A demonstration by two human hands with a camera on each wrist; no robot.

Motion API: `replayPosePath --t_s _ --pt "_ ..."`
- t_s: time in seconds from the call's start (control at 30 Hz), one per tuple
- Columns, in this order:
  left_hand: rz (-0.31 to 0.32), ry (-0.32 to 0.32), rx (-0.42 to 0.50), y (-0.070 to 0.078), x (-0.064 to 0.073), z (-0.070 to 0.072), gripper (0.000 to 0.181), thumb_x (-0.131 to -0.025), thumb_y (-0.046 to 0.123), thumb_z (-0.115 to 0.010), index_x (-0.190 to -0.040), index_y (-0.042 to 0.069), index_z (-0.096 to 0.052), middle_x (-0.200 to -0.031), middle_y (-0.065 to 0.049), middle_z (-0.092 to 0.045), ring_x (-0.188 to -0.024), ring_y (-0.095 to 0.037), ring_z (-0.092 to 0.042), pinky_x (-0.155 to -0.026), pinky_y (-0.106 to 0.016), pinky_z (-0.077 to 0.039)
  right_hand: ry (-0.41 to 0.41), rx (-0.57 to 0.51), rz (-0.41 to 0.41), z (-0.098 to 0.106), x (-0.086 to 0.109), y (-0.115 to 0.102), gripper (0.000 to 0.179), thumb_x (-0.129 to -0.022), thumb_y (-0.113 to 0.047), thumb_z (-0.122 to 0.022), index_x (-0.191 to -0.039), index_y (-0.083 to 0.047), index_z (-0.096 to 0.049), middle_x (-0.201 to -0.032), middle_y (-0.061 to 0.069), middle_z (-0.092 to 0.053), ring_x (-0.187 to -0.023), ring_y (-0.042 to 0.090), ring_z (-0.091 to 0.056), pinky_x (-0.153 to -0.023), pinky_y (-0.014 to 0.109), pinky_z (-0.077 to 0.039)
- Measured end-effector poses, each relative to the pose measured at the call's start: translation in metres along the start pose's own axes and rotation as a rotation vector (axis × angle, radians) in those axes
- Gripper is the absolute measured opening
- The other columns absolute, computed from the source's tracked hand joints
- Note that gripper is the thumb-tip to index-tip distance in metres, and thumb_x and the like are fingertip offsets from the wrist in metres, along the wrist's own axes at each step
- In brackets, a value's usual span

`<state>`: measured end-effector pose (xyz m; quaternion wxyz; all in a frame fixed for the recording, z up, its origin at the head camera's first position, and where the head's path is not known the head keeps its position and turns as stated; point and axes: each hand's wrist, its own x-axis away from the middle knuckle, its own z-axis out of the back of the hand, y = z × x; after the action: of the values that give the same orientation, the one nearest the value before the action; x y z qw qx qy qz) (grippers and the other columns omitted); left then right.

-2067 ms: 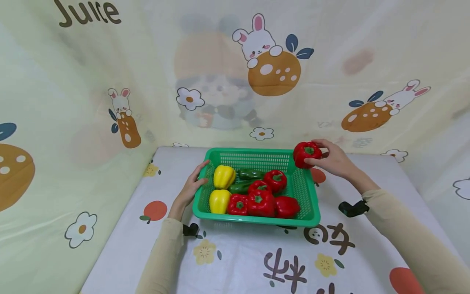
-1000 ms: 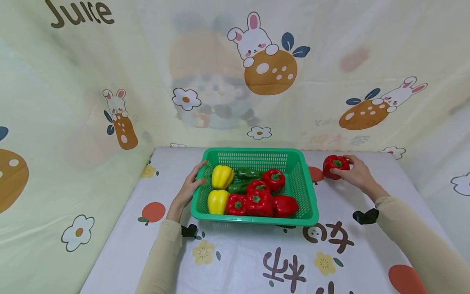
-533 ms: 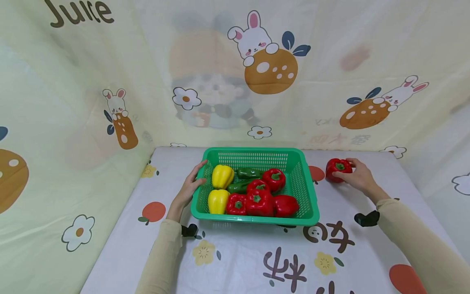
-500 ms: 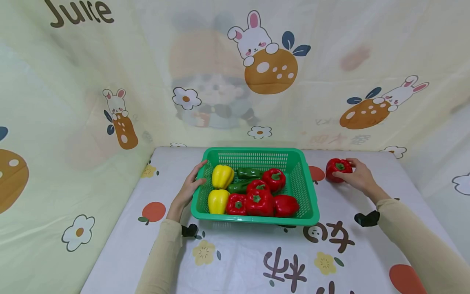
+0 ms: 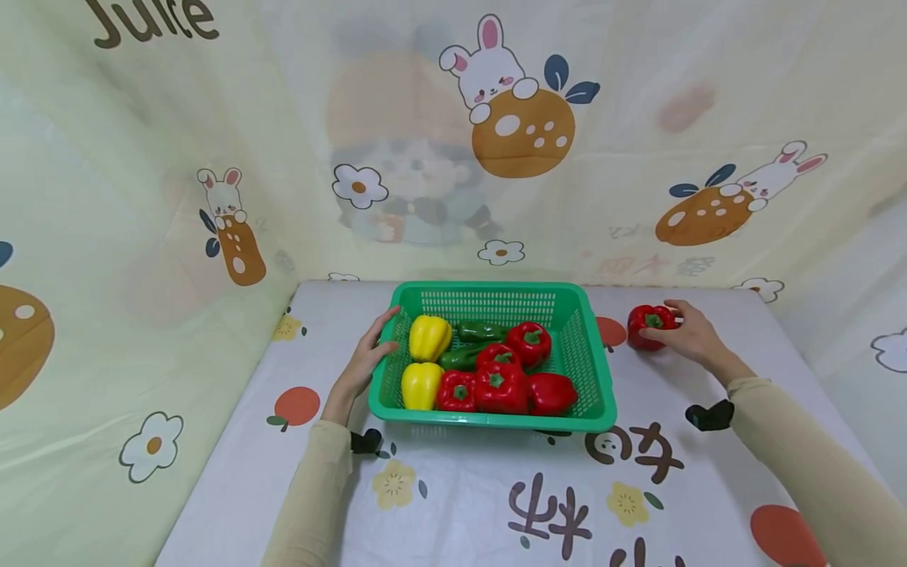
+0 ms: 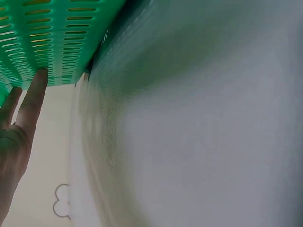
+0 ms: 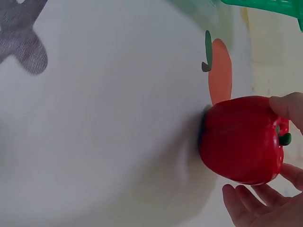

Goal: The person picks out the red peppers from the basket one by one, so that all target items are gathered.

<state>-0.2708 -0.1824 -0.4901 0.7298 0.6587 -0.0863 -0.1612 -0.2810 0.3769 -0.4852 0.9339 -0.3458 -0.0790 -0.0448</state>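
My right hand (image 5: 694, 337) holds a red bell pepper (image 5: 647, 325) low over the table, right of the green basket (image 5: 605, 390). In the right wrist view, the thumb lies on the pepper (image 7: 241, 142) near its green stem, one finger is at the opposite side, and the other fingertips are spread just off its skin. My left hand (image 5: 361, 361) rests against the basket's left end. The left wrist view has its straight fingers (image 6: 33, 101) touching the slotted wall (image 6: 52, 47). Inside the basket lie two yellow bell peppers (image 5: 429, 339), two long dark green vegetables (image 5: 464, 358) and several red bell peppers (image 5: 501, 387).
A printed white cloth (image 5: 453, 504) covers the table. Behind it and at both sides hang pale curtains (image 5: 418, 94) with rabbit and flower prints. Black wrist-worn devices (image 5: 710, 416) sit on both arms.
My right hand has carried the red bell pepper from above the basket's right rim outward and down to the table at the right. Lately its fingers have loosened slightly. My left hand stays at the basket.
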Motion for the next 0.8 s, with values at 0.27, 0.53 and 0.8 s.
replayPosePath --t_s 0.27,0.53,0.8 --pt "-0.008 -0.003 -0.001 0.000 0.000 0.000 0.064 -0.096 -0.005 -0.044 -0.156 0.006 -0.025 -0.163 -0.015 -0.015 -0.143 -0.043 -0.022 -0.109 -0.061 -0.027 -0.024 0.068 0.054 0.006 0.002 -0.007 0.094 -0.091 -0.045 -0.065 -0.149 0.011 -0.017 -0.143 0.041 -0.022 -0.128 0.058 -0.023 -0.095 0.067 -0.040" --pt "0.005 -0.003 0.008 0.000 -0.001 -0.001 0.065 -0.096 -0.004 -0.045 -0.156 0.007 -0.024 -0.163 -0.015 -0.014 -0.143 -0.043 -0.021 -0.109 -0.061 -0.027 -0.006 0.131 0.149 0.015 0.007 -0.028 0.087 -0.091 -0.037 -0.068 -0.147 0.012 -0.022 -0.141 0.040 -0.026 -0.126 0.057 -0.027 -0.091 0.067 -0.043" --pt "-0.010 -0.003 0.011 0.001 0.000 -0.001 0.065 -0.096 -0.006 -0.044 -0.156 0.006 -0.024 -0.163 -0.016 -0.015 -0.143 -0.042 -0.022 -0.109 -0.060 -0.027 0.024 0.153 0.265 0.012 0.017 -0.062 0.080 -0.091 -0.032 -0.068 -0.147 0.009 -0.028 -0.145 0.036 -0.030 -0.129 0.055 -0.029 -0.093 0.069 -0.039"
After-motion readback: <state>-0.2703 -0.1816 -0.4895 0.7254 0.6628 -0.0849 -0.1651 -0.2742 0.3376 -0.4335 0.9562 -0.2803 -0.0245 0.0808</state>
